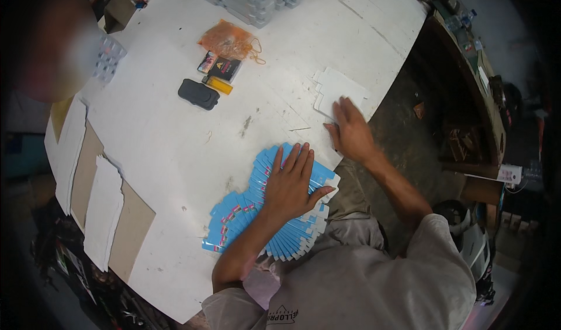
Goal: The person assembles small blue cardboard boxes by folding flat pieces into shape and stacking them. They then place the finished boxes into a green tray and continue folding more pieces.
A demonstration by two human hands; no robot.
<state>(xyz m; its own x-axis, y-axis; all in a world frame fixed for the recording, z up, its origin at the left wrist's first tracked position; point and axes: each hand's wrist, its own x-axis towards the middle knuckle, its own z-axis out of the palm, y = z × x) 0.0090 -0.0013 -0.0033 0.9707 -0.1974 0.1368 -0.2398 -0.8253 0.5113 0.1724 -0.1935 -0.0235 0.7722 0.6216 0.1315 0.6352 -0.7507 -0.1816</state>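
Note:
A fan of flat blue printed card pieces (231, 213) with white tabbed ends lies at the table's near edge, in front of my body. My left hand (290, 184) rests flat on top of the fan, its fingers stretched out and the thumb spread to the right. Farther right, a small stack of white flat card pieces (336, 90) lies near the table's right edge. My right hand (352, 132) is at the near side of that stack. Its fingertips touch or hover over the white pieces, with the thumb apart; slight blur hides which.
On the white table (158, 149) lie a black oblong case (198, 94), a yellow lighter (218, 85), a dark small pack (225, 68) and an orange plastic bag (227, 39). Grey moulded trays (245, 0) are stacked at the back. White sheets (104, 213) lie on cardboard (135, 227) at left.

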